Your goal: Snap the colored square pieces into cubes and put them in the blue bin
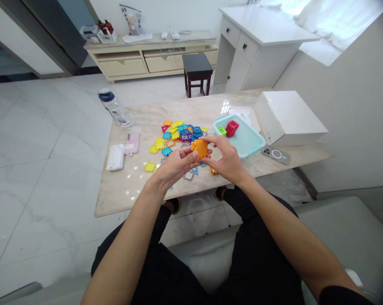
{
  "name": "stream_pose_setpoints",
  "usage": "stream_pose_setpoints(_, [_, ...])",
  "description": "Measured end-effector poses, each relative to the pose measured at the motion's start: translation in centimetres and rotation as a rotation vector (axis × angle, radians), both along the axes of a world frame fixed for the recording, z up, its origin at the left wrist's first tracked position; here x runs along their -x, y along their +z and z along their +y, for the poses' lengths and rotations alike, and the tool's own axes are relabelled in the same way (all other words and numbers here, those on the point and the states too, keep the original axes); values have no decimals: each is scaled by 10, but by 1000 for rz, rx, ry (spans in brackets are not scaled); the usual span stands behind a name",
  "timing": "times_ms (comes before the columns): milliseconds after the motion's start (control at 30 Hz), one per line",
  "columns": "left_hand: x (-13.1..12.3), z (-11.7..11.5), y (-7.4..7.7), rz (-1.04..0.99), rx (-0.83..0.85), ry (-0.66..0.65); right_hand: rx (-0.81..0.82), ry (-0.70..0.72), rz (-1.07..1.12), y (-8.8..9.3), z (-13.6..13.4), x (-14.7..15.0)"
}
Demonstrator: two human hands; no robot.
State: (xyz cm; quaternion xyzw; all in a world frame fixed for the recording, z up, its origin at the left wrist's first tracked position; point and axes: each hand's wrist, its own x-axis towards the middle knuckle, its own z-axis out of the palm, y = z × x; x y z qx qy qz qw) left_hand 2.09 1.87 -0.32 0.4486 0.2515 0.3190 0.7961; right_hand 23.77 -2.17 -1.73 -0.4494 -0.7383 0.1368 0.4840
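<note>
Both of my hands hold an orange cube of interlocking plastic tiles point(200, 148) above the near part of a marble table point(128, 186). My left hand point(175, 165) grips it from the left and below. My right hand point(226, 160) pinches it from the right, fingers curled over the top. Behind the cube lies a pile of several loose coloured tiles point(179, 133). A teal tray point(248, 142) to the right holds a red tile cube point(232, 128) and a small green piece point(222, 131).
A white box point(288, 116) and a phone point(276, 154) lie at the table's right. A white power bank point(115, 157) and a water bottle point(115, 108) are at the left. A dark stool point(197, 70), low cabinet and white desk stand beyond. My knees are under the table edge.
</note>
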Motion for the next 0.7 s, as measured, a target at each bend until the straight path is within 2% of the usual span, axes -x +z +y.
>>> stream_pose_setpoints(167, [1, 0, 2, -28, 39, -23, -8, -12, -7, 1, 0, -2])
stream_pose_setpoints(433, [1, 2, -4, 17, 30, -24, -24, 23, -34, -2, -1, 1])
stream_pose_setpoints(700, [-1, -3, 2, 40, -18, -28, -48, 27, -66, -1, -1, 3])
